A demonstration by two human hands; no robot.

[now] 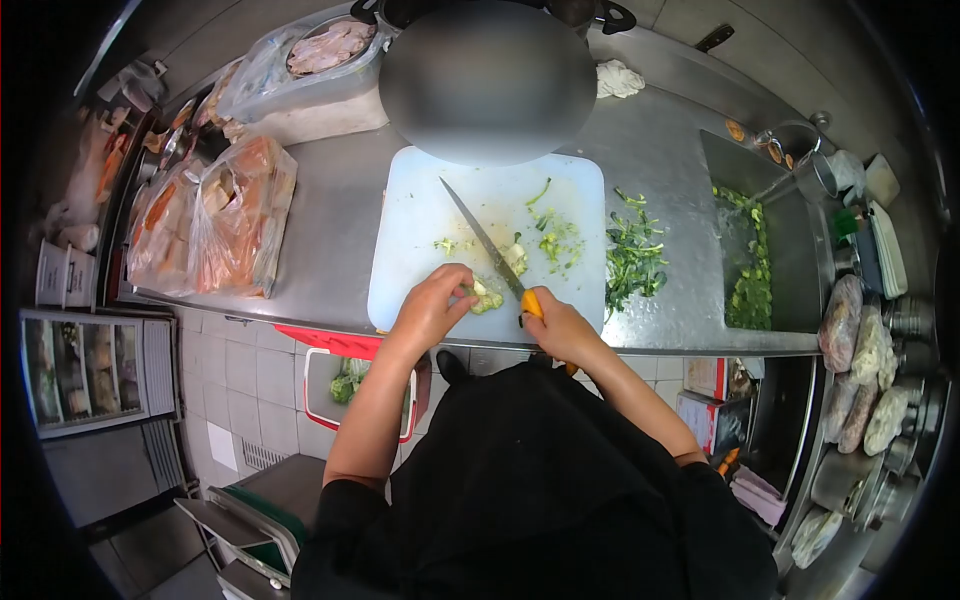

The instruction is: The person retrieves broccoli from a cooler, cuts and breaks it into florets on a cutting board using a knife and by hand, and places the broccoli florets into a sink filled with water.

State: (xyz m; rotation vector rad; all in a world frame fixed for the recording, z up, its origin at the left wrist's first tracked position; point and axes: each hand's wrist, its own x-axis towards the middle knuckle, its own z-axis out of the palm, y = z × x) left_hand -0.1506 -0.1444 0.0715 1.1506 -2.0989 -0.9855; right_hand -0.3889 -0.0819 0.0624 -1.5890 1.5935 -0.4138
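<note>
A white cutting board [400,210] lies on the steel counter, scattered with green trimmings. My right hand [562,328] is closed around the yellow handle of a kitchen knife [480,231], whose blade points away and to the left across the board. My left hand [432,310] has curled fingers against a pale green broccoli piece [486,297] near the board's front edge. Another broccoli piece [515,256] lies by the blade, partly hidden by it. Cut green leaves and stems [634,255] are heaped on the counter just right of the board.
To the right, a sink [712,160] holds floating green pieces under a tap. Plastic bags with orange contents [240,215] stand at left, before a tub of pale meat [330,48]. Below the counter's front edge is a red-rimmed bin [310,385] with greens. A blurred oval hides the back centre.
</note>
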